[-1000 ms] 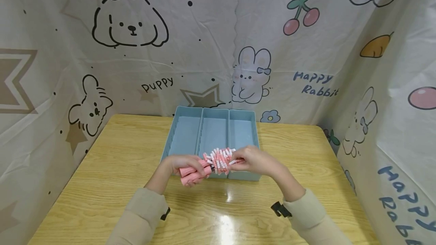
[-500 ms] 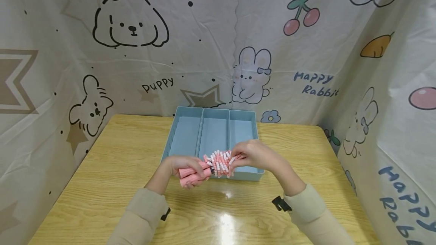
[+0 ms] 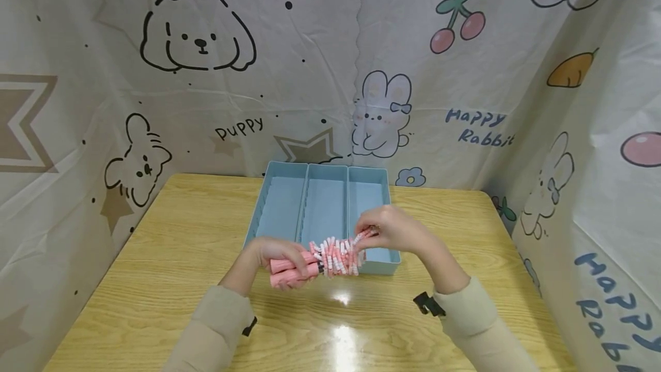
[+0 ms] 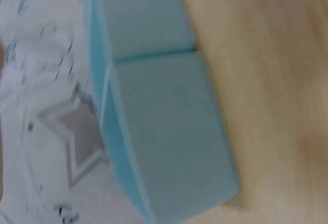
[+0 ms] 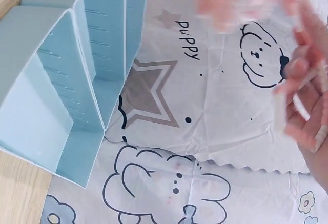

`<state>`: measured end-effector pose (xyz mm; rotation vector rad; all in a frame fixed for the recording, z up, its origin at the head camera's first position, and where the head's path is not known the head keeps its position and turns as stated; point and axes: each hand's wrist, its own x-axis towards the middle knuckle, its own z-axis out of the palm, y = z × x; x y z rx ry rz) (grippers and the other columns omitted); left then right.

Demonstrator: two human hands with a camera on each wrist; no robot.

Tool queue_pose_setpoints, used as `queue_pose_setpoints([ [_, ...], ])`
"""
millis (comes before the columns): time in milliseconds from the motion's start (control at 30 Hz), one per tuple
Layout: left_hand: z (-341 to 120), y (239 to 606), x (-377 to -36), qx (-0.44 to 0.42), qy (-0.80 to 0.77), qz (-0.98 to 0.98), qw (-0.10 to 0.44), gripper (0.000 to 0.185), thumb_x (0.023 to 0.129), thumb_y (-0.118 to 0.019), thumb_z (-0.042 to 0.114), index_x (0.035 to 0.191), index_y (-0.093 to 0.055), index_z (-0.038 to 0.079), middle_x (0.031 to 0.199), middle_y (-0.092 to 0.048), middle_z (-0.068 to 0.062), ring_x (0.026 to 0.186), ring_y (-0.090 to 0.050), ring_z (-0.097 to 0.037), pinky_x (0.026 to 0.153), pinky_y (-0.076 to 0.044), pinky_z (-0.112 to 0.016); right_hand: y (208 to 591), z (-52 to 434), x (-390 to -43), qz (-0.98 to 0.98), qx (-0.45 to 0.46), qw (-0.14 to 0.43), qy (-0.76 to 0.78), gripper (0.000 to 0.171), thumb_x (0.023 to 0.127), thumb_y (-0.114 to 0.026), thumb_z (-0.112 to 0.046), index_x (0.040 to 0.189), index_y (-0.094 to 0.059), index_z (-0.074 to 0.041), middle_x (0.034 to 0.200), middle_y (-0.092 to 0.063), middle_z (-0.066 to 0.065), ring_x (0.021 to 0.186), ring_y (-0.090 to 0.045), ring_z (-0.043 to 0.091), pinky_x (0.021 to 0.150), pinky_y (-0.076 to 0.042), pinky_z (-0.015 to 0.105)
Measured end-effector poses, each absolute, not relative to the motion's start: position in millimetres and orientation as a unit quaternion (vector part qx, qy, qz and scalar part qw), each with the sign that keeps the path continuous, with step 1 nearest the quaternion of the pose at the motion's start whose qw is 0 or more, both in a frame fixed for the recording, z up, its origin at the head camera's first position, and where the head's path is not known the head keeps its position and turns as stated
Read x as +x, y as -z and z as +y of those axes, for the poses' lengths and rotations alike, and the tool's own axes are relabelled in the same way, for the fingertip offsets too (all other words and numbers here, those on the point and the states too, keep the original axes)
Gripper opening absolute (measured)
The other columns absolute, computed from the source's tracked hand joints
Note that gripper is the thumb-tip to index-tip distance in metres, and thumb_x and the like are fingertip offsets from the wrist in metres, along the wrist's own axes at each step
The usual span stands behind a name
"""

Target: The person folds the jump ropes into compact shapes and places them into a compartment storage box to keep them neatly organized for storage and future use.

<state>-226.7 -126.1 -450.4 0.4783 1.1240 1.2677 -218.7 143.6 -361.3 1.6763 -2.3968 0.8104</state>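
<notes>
Before blue tray (image 3: 325,202), pink bundle (image 3: 315,259)

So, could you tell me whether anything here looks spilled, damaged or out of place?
Nothing stands out. The blue tray sits square on the wooden table, and its three compartments look bare. The left hand grips the pink bundle while the right hand pinches one pink and white end. Nothing lies spilled.

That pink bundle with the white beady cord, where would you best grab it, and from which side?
Probably by the pair of smooth pink handles, coming from the left end, as the left hand grips them now. They lie side by side, roughly level above the table, and are firm. The beaded cord is loose; the right hand only pinches its end.
</notes>
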Motion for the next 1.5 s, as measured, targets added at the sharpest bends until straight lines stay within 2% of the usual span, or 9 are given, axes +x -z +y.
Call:
queue_pose_setpoints([
  [333, -119.0, 449.8, -222.2, 0.225, -0.554, 0.484, 0.639, 0.011, 0.084, -0.045, 0.009, 0.089, -0.054, 0.007, 0.060, -0.051, -0.003, 0.047, -0.045, -0.010, 0.044, -0.038, -0.024, 354.2, 146.7, -223.8, -0.795, 0.524, -0.027, -0.304, 0.017, 0.074, -0.073, -0.024, 0.079, -0.065, -0.009, 0.073, -0.062, -0.004, 0.062, -0.053, 0.001, 0.055, -0.047, 0.016],
  [533, -119.9, 447.9, -222.6, 0.235, -0.532, 0.476, 0.659, 0.012, 0.083, -0.046, 0.011, 0.090, -0.054, 0.007, 0.060, -0.052, -0.002, 0.047, -0.045, -0.010, 0.044, -0.037, -0.025, 371.2, 149.0, -231.3, -0.771, 0.503, -0.103, -0.377, 0.015, 0.077, -0.071, -0.016, 0.086, -0.066, -0.005, 0.080, -0.065, 0.003, 0.071, -0.059, 0.007, 0.063, -0.052, 0.024],
  [633, -118.6, 448.0, -223.1, 0.249, -0.520, 0.465, 0.672, 0.012, 0.082, -0.046, 0.012, 0.090, -0.053, 0.007, 0.060, -0.052, -0.001, 0.046, -0.045, -0.010, 0.043, -0.038, -0.025, 379.7, 148.4, -232.5, -0.754, 0.493, -0.130, -0.415, 0.011, 0.078, -0.070, -0.007, 0.086, -0.066, -0.001, 0.080, -0.065, 0.006, 0.071, -0.059, 0.007, 0.061, -0.051, 0.026],
  [733, -116.4, 448.6, -224.0, 0.263, -0.513, 0.452, 0.681, 0.012, 0.083, -0.044, 0.011, 0.090, -0.052, 0.007, 0.060, -0.053, 0.000, 0.046, -0.045, -0.009, 0.043, -0.037, -0.025, 380.8, 146.3, -229.5, -0.737, 0.482, -0.153, -0.448, 0.008, 0.080, -0.067, -0.001, 0.085, -0.065, 0.004, 0.079, -0.064, 0.009, 0.064, -0.057, 0.011, 0.053, -0.050, 0.028],
  [900, -114.6, 447.4, -224.7, 0.270, -0.514, 0.449, 0.679, 0.013, 0.084, -0.041, 0.009, 0.090, -0.053, 0.008, 0.061, -0.053, -0.001, 0.046, -0.045, -0.009, 0.043, -0.039, -0.025, 375.8, 143.2, -224.4, -0.731, 0.441, -0.197, -0.483, 0.007, 0.082, -0.062, 0.001, 0.085, -0.063, 0.008, 0.072, -0.061, 0.003, 0.052, -0.048, 0.030, 0.044, -0.044, 0.036],
  [967, -114.6, 446.9, -224.4, 0.267, -0.514, 0.452, 0.678, 0.013, 0.084, -0.041, 0.008, 0.089, -0.053, 0.008, 0.060, -0.053, -0.001, 0.046, -0.045, -0.009, 0.043, -0.039, -0.025, 377.9, 142.5, -224.5, -0.734, 0.422, -0.212, -0.487, 0.005, 0.083, -0.061, 0.003, 0.084, -0.063, 0.006, 0.070, -0.060, 0.000, 0.050, -0.046, 0.030, 0.044, -0.043, 0.035],
  [1133, -114.6, 446.7, -223.6, 0.262, -0.512, 0.459, 0.677, 0.011, 0.084, -0.041, 0.008, 0.087, -0.052, 0.007, 0.059, -0.053, -0.001, 0.046, -0.045, -0.009, 0.044, -0.039, -0.024, 397.5, 143.9, -232.3, -0.747, 0.394, -0.228, -0.484, 0.005, 0.084, -0.060, 0.000, 0.083, -0.065, 0.002, 0.068, -0.059, 0.004, 0.050, -0.045, 0.018, 0.045, -0.040, 0.026],
  [1333, -116.0, 447.8, -224.1, 0.265, -0.521, 0.453, 0.673, 0.013, 0.085, -0.041, 0.010, 0.090, -0.053, 0.008, 0.061, -0.053, -0.001, 0.047, -0.044, -0.010, 0.044, -0.039, -0.026, 408.0, 143.7, -236.6, -0.764, 0.344, -0.241, -0.490, 0.008, 0.087, -0.060, -0.009, 0.083, -0.063, -0.003, 0.059, -0.052, 0.004, 0.046, -0.042, 0.010, 0.037, -0.032, 0.023],
  [1500, -116.4, 447.0, -223.8, 0.273, -0.528, 0.448, 0.668, 0.012, 0.084, -0.045, 0.011, 0.092, -0.053, 0.008, 0.061, -0.053, -0.001, 0.047, -0.046, -0.010, 0.044, -0.039, -0.027, 412.6, 143.0, -239.4, -0.736, 0.324, -0.274, -0.528, 0.012, 0.089, -0.056, -0.009, 0.078, -0.057, -0.003, 0.058, -0.044, 0.003, 0.048, -0.035, 0.011, 0.044, -0.032, 0.022],
])
